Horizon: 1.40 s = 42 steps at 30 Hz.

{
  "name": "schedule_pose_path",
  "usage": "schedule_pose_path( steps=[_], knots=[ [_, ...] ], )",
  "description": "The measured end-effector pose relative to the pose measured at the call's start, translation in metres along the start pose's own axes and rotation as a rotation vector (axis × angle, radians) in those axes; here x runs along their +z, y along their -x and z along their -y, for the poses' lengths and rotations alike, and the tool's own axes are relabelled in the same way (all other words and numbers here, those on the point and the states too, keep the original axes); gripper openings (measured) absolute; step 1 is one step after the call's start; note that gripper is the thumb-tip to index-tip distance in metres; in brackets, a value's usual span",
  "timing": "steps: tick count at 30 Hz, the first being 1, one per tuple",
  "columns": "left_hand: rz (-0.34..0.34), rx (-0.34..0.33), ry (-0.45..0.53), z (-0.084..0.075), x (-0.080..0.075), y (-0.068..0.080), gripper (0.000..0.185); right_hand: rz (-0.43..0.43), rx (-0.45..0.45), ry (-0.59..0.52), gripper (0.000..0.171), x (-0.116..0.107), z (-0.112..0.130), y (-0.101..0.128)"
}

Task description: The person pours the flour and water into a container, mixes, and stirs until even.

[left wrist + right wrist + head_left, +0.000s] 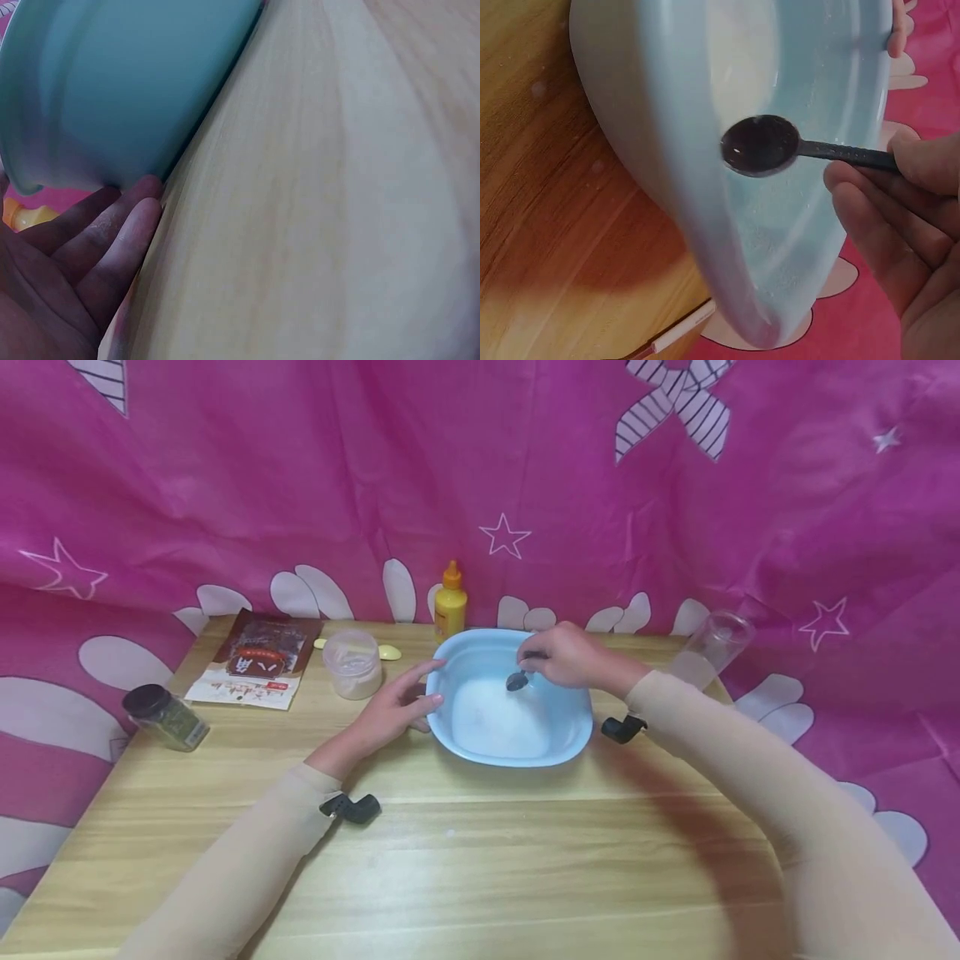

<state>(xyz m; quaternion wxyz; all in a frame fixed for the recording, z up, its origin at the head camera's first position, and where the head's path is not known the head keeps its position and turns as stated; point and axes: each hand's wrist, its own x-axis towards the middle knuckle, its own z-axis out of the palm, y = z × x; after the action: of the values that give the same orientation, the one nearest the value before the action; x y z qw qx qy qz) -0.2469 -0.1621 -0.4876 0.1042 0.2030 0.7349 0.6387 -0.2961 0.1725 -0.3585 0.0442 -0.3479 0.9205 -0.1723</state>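
A light blue plastic basin (577, 727) stands on the wooden table, with a whitish patch across its bottom. My left hand (386, 714) rests against the basin's left side. In the left wrist view its fingers (112, 247) are fairly straight and touch the outer wall low down. Over the inside of the basin, my right hand (566, 658) pinches the handle of a black measuring spoon (761, 145) between thumb and fingers. The round bowl of the spoon, dark inside and shiny, hangs above the basin's bottom in the head view.
Left of the basin are a clear tub (352, 668), a yellow spoon (390, 652), a brown-and-white packet (258, 660) and a black-lidded jar (168, 720). Behind it stands a yellow squeeze bottle (450, 606). A clear cup (716, 643) is at the right, by the pink curtain (412, 460).
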Motion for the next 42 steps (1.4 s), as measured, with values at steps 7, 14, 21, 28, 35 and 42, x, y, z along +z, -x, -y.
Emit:
schedule_pose_path(
  steps=[7, 14, 21, 28, 35, 42],
  knots=[
    [0.001, 0.004, 0.009, 0.0, 0.002, 0.002, 0.063, -0.124, -0.018, -0.024, 0.012, -0.001, -0.005, 0.013],
    [0.006, 0.009, 0.005, 0.002, 0.001, 0.002, 0.063, -0.235, -0.029, -0.039, 0.012, -0.002, -0.002, 0.029],
    [0.002, 0.005, 0.005, 0.002, 0.001, 0.003, 0.064, -0.394, -0.138, -0.039, 0.014, 0.002, 0.004, 0.044],
    [-0.004, 0.006, 0.016, 0.004, 0.001, 0.002, 0.064, -0.506, -0.157, -0.07, 0.015, 0.014, 0.001, 0.056],
    [-0.005, 0.006, 0.011, 0.003, 0.001, 0.001, 0.064, -0.582, -0.177, -0.162, 0.019, 0.025, -0.002, 0.071],
    [-0.01, 0.001, 0.01, 0.002, 0.0, 0.002, 0.064, -0.622, -0.118, -0.225, 0.02, 0.035, -0.012, 0.087]
  ],
)
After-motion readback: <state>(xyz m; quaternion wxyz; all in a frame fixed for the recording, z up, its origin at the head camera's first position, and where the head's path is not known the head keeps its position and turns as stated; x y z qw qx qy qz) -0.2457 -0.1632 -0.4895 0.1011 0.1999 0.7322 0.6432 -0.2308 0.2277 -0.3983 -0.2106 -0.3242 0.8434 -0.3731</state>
